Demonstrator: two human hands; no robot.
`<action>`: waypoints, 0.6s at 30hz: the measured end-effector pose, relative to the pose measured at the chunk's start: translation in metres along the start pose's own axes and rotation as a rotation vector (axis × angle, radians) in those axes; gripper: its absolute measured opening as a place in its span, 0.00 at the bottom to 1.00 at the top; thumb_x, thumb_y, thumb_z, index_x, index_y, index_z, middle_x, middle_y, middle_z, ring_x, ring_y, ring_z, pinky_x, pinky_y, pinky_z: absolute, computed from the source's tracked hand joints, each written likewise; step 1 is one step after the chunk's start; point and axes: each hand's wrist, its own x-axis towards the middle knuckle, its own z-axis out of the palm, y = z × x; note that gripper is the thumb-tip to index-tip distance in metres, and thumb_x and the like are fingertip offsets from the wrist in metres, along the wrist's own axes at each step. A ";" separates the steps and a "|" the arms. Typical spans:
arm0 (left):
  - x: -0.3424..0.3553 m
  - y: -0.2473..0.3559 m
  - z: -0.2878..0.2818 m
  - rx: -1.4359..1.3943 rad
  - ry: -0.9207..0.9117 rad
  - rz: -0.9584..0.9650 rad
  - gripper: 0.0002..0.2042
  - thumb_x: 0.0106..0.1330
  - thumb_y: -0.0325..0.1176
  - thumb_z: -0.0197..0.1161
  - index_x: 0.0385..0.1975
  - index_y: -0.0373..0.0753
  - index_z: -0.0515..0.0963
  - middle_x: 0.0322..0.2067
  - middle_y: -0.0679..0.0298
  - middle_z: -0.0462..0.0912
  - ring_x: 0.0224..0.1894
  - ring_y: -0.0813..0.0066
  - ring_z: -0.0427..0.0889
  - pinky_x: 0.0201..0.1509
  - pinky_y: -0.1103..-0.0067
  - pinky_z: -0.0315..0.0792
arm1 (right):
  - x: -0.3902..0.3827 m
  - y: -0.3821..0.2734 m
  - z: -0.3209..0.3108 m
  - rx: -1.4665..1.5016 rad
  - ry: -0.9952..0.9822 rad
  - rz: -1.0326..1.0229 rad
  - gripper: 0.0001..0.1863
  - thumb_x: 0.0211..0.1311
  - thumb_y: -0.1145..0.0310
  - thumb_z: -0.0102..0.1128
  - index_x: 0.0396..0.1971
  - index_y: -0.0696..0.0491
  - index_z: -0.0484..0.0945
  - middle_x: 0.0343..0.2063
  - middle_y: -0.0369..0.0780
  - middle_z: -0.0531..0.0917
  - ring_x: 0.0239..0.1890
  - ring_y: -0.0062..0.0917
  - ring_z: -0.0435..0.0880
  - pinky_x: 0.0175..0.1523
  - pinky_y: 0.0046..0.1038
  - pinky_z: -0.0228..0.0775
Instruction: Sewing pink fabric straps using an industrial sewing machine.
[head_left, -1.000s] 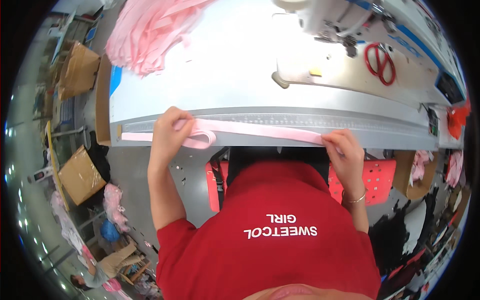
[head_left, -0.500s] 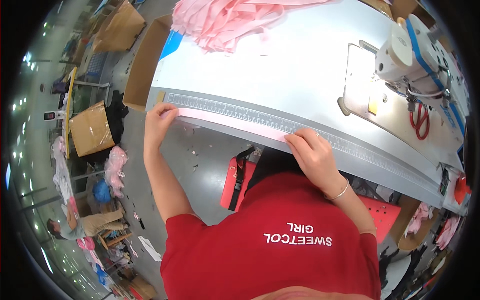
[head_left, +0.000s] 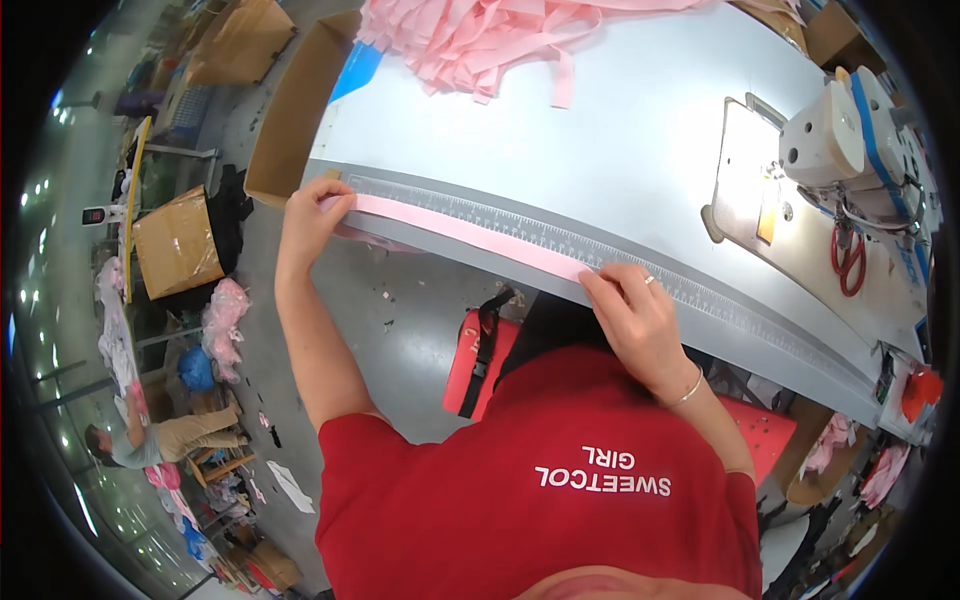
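Note:
A pink fabric strip (head_left: 465, 234) lies stretched along the table's near edge, just below a clear ruler (head_left: 480, 217) with fine markings. My left hand (head_left: 320, 203) pinches the strip's left end, close to the ruler's left end. At the other end, my right hand (head_left: 632, 318) holds the strip between thumb and fingers, its wrist over the table's edge. The strip looks flat and runs parallel to the ruler. A heap of similar pink strips (head_left: 460, 45) lies at the far side of the table, one strip's end hanging loose toward me.
A sewing machine (head_left: 825, 135) stands at the right of the white table (head_left: 560, 150), with red-handled scissors (head_left: 848, 262) beside it. An open cardboard box (head_left: 290, 120) adjoins the table's left side. Far left, a person (head_left: 165, 442) is at another table.
Both hands keep their hold on the strip's ends. The view has shifted slightly, so the sewing machine and heap appear farther right. One strip's end in the heap now shows more clearly.

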 end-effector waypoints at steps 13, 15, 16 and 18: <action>0.002 0.003 -0.004 0.040 -0.017 0.027 0.06 0.61 0.25 0.64 0.32 0.29 0.78 0.28 0.65 0.79 0.33 0.79 0.75 0.40 0.82 0.69 | -0.014 0.003 -0.007 -0.112 0.025 -0.006 0.18 0.45 0.82 0.62 0.41 0.60 0.81 0.38 0.41 0.77 0.26 0.24 0.74 0.31 0.24 0.69; 0.002 0.000 -0.004 0.040 -0.018 0.026 0.06 0.61 0.25 0.64 0.33 0.29 0.78 0.29 0.65 0.79 0.33 0.79 0.75 0.40 0.82 0.69 | -0.017 0.003 -0.008 -0.115 0.028 -0.006 0.18 0.45 0.83 0.62 0.41 0.60 0.81 0.38 0.41 0.77 0.27 0.24 0.74 0.31 0.24 0.69; 0.002 -0.002 -0.005 0.042 -0.014 0.023 0.06 0.61 0.25 0.64 0.33 0.29 0.78 0.29 0.65 0.79 0.33 0.79 0.75 0.41 0.82 0.69 | -0.018 0.003 -0.008 -0.113 0.029 -0.003 0.18 0.45 0.83 0.62 0.41 0.60 0.81 0.38 0.41 0.77 0.26 0.24 0.74 0.31 0.24 0.69; 0.002 -0.004 -0.005 0.039 -0.022 0.020 0.06 0.61 0.25 0.64 0.33 0.29 0.78 0.29 0.65 0.79 0.33 0.79 0.75 0.41 0.83 0.69 | -0.021 0.004 -0.009 -0.114 0.029 0.003 0.18 0.45 0.83 0.63 0.41 0.60 0.81 0.38 0.42 0.77 0.26 0.24 0.74 0.32 0.24 0.70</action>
